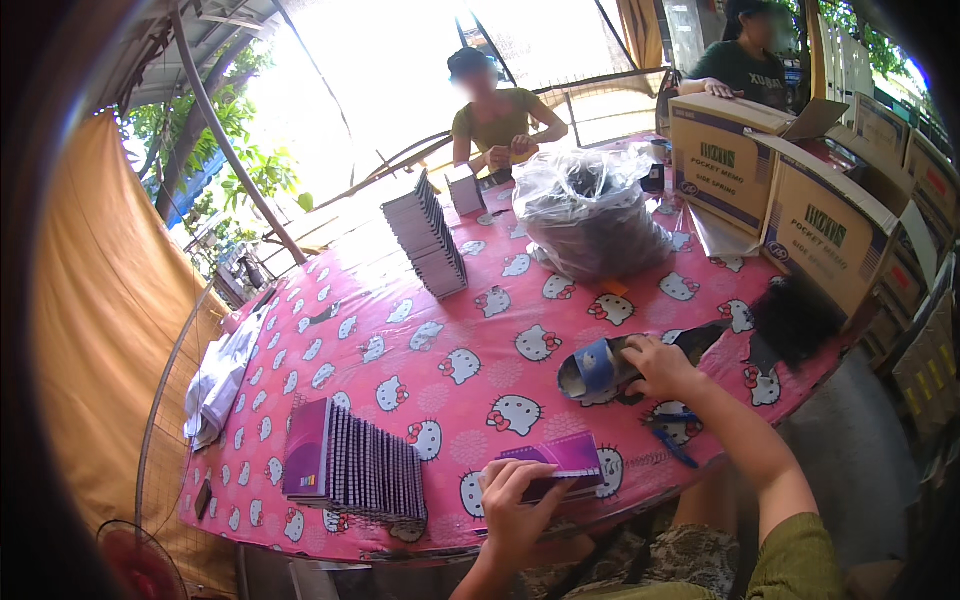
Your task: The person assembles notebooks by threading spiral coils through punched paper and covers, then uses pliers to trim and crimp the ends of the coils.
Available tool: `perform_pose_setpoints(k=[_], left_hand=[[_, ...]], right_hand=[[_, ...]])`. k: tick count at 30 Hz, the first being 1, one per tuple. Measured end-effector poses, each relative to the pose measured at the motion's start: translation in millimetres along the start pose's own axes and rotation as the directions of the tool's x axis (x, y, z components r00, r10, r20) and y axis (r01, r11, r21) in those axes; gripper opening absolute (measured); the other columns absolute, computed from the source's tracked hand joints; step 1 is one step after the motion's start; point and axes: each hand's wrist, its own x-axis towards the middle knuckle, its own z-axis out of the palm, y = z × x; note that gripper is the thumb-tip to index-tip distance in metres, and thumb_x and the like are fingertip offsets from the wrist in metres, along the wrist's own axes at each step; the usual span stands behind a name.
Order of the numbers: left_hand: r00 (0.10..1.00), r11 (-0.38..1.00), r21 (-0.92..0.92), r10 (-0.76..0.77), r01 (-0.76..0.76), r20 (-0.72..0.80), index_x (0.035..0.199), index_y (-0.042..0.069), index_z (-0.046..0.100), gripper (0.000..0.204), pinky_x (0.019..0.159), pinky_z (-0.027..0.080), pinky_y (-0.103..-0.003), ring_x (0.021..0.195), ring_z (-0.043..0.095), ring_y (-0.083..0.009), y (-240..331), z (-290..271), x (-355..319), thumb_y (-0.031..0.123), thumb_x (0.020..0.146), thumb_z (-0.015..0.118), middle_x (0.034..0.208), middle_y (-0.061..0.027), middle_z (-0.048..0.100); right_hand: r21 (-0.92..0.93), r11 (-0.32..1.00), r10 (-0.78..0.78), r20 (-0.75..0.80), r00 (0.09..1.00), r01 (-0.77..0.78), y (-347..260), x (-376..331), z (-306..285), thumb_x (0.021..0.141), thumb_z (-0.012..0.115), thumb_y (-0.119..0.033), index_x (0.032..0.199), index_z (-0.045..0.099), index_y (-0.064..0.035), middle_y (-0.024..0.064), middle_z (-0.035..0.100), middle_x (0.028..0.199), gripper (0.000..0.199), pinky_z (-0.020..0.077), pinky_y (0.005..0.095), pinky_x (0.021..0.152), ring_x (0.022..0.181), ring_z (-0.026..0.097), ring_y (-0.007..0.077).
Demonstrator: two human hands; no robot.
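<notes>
Left hand [515,495], fingers curled, grips purple notebook [556,462] at near table [400,330] edge. Right hand [658,365] rests w/ fingers on tape dispenser [598,367], just right; grip unclear.

Brown cardboard boxes [790,190] far right

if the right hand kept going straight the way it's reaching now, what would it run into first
The right hand reaches up and left across the table and already rests on the blue-banded sandal-like thing. Beyond that lies bare pink cartoon-cat tablecloth, then probably the fanned row of notebooks, though depth is hard to judge.
</notes>
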Motion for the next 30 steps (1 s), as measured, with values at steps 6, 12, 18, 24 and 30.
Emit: perform_pose_setpoints(k=[6, 12, 18, 24, 30], left_hand=[[0.998, 0.998, -0.061, -0.022, 0.026, 0.062, 0.081, 0.007, 0.070, 0.027, 0.074, 0.049, -0.033, 0.079, 0.062, -0.0201, -1.6, 3.3, 3.8, 0.008, 0.060, 0.086, 0.081, -0.0045, 0.070], [0.990, 0.988, -0.080, -0.130, 0.134, 0.055, 0.084, 0.006, 0.066, 0.032, 0.077, 0.050, -0.032, 0.081, 0.064, -0.0190, -2.8, 6.6, 3.7, 0.010, 0.060, 0.087, 0.082, -0.0045, 0.070], [0.991, 0.991, -0.075, -0.105, 0.111, 0.080, 0.100, 0.008, 0.064, 0.042, 0.080, 0.049, -0.034, 0.085, 0.065, -0.0198, -2.6, 1.1, 2.6, 0.009, 0.063, 0.085, 0.085, -0.0044, 0.071], [0.983, 0.978, -0.120, -0.163, 0.173, 0.089, 0.106, 0.006, 0.064, 0.045, 0.077, 0.054, -0.030, 0.086, 0.069, -0.0187, -12.9, 10.3, 11.8, -0.003, 0.064, 0.076, 0.088, -0.0075, 0.068], [0.965, 0.953, -0.154, -0.248, 0.259, 0.090, 0.099, 0.008, 0.067, 0.036, 0.081, 0.045, -0.033, 0.082, 0.064, -0.0196, -13.5, 8.1, 14.2, 0.013, 0.067, 0.083, 0.082, -0.0039, 0.070]], right_hand=[[0.196, 0.969, 0.152, 0.009, 0.988, -0.151, -11.3, 2.6, -16.7, 0.072, 0.073, -0.017, 0.102, 0.058, -0.0043, 0.0130, 0.063, 0.101, 0.035, 0.0524, 0.0376, 0.081, 0.097, 0.062, 0.0299], [0.972, 0.179, -0.081, -0.138, 0.987, 0.150, -54.8, -29.8, -45.8, 0.074, 0.074, -0.011, 0.100, 0.059, -0.0021, 0.0085, 0.065, 0.095, 0.031, 0.0527, 0.0340, 0.079, 0.092, 0.065, 0.0209], [0.936, 0.349, -0.086, 0.074, 0.994, -0.040, -75.0, -16.9, -83.1, 0.073, 0.074, -0.007, 0.099, 0.060, 0.0005, 0.0081, 0.064, 0.090, 0.031, 0.0526, 0.0339, 0.073, 0.087, 0.063, 0.0173], [0.884, 0.460, -0.194, 0.008, 0.981, 0.084, -68.4, -2.7, -93.6, 0.074, 0.073, -0.005, 0.105, 0.058, 0.0017, 0.0076, 0.063, 0.093, 0.036, 0.0500, 0.0299, 0.075, 0.084, 0.059, 0.0134], [0.961, 0.212, 0.095, 0.159, 0.983, -0.176, -73.5, 0.7, -81.8, 0.070, 0.073, -0.003, 0.099, 0.059, 0.0013, 0.0077, 0.065, 0.085, 0.033, 0.0501, 0.0306, 0.074, 0.080, 0.060, 0.0148]])
